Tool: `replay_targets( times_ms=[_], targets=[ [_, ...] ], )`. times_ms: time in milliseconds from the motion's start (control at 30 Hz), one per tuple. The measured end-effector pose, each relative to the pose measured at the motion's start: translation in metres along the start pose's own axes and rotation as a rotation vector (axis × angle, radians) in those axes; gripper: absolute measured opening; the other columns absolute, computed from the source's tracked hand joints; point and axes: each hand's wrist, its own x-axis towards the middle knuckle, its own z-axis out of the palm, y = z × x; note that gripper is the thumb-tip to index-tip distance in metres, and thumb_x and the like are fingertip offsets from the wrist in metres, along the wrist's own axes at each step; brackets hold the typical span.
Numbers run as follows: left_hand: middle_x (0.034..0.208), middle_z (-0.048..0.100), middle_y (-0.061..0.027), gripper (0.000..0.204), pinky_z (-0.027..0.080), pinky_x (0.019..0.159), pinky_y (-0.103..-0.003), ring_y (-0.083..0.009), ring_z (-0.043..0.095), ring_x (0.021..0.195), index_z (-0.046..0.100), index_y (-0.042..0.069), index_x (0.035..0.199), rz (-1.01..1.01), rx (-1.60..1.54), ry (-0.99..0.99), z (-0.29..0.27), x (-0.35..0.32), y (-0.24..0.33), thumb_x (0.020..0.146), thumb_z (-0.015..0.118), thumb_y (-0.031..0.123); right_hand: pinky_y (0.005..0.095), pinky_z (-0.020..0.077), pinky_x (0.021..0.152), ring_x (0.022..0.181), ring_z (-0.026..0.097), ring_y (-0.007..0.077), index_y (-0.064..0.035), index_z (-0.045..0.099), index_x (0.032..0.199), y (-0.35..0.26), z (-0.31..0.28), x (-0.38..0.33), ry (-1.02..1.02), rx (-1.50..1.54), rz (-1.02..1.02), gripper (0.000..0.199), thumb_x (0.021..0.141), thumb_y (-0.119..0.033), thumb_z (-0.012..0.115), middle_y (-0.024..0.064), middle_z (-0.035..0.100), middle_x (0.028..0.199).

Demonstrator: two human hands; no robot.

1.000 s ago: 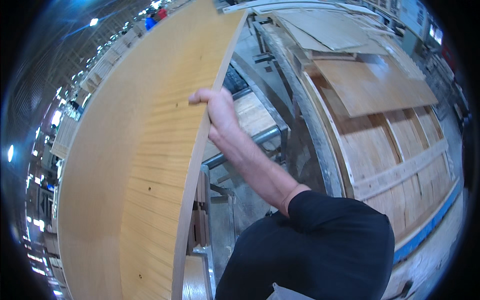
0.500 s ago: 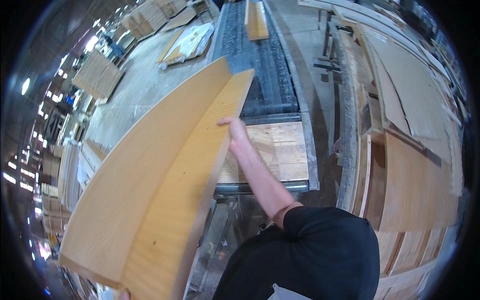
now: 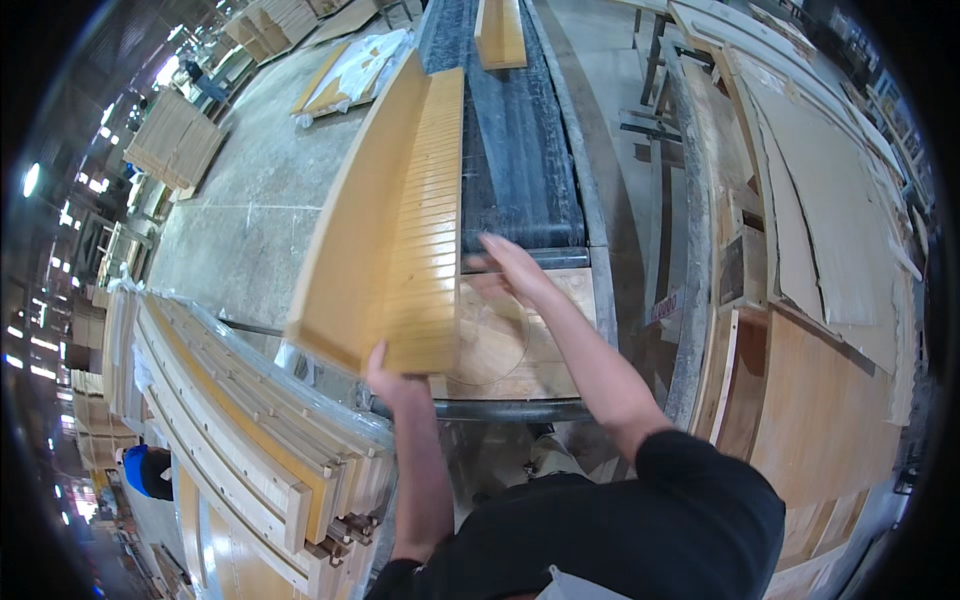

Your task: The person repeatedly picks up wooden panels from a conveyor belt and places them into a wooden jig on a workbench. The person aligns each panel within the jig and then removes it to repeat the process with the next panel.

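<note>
A long L-shaped wooden piece (image 3: 420,210), made of two yellowish boards joined along one edge, lies lengthwise over the left side of the dark conveyor belt (image 3: 515,170). My left hand (image 3: 398,385) grips its near end, thumb up on the wood and the other fingers mostly hidden. To the right of the piece, my right hand (image 3: 508,268) hovers apart from it, fingers stretched out and a little blurred. Beneath that hand is a light wooden board (image 3: 545,350) set between rollers at the belt's near end.
Farther up the belt stands another L-shaped wooden piece (image 3: 500,40). Stacked wooden frames (image 3: 240,430) crowd my left side. On the right, a bench carries cardboard sheets (image 3: 820,190) and panels. A person in blue (image 3: 150,472) is at the far left.
The wooden piece has swung from a slant across my left onto the belt, pointing away from me. My right hand has let go of it, while my left hand has come fully into view.
</note>
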Motion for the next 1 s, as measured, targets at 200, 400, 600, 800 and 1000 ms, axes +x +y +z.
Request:
replay_targets(
  times_ms=[200,400,600,800,1000],
  targets=[
    [0.13,0.061,-0.0192,0.049,0.057,0.092,-0.049,-0.0345,0.065,0.112,0.051,-0.01,0.133,0.022,-0.047,0.228,-0.019,0.234,-0.133,0.087,0.066,-0.001,0.0287,0.0556,0.074,0.099,0.071,0.0178,-0.0032,0.061,0.131,0.086,-0.109,-0.195,0.272,-0.144,0.162,0.036,0.106,-0.028,0.056,0.0089,0.071,0.115],
    [0.13,0.06,-0.0222,0.041,0.057,0.095,-0.047,-0.0344,0.066,0.113,0.051,-0.01,0.131,-0.007,0.079,-0.014,0.016,0.312,-0.166,0.092,0.06,0.0,0.0313,0.0573,0.077,0.092,0.071,0.0188,-0.0009,0.053,0.137,0.101,-0.166,-0.293,0.489,-0.217,0.115,0.041,0.101,-0.017,0.063,0.014,0.071,0.114],
    [0.099,0.065,-0.0129,0.025,0.053,0.086,-0.037,-0.0226,0.064,0.093,0.06,-0.001,0.12,0.249,0.449,-0.307,-0.051,0.134,-0.108,0.098,0.057,0.01,0.0313,0.0568,0.083,0.09,0.07,0.0183,0.0024,0.063,0.121,0.109,-0.083,-0.263,0.041,-0.293,0.107,0.025,0.099,-0.006,0.063,0.0125,0.073,0.102],
    [0.092,0.07,-0.009,0.028,0.052,0.074,-0.036,-0.0199,0.064,0.082,0.064,0.0,0.111,0.133,0.816,-1.016,-0.267,-0.083,-0.08,0.085,0.068,0.008,0.0322,0.0549,0.084,0.092,0.071,0.0187,0.0029,0.072,0.107,0.139,0.079,-0.224,-0.902,-0.585,0.086,0.016,0.097,-0.006,0.063,0.012,0.076,0.098],
    [0.113,0.07,-0.0189,0.05,0.05,0.094,-0.044,-0.0354,0.067,0.108,0.064,0.004,0.124,0.096,1.299,-0.199,-0.551,-0.236,0.011,0.083,0.067,0.032,0.0334,0.0519,0.092,0.105,0.068,0.0208,0.0037,0.065,0.124,0.269,0.299,-0.32,-1.73,-0.844,0.068,0.033,0.104,-0.021,0.056,0.0134,0.073,0.111]
  ],
)
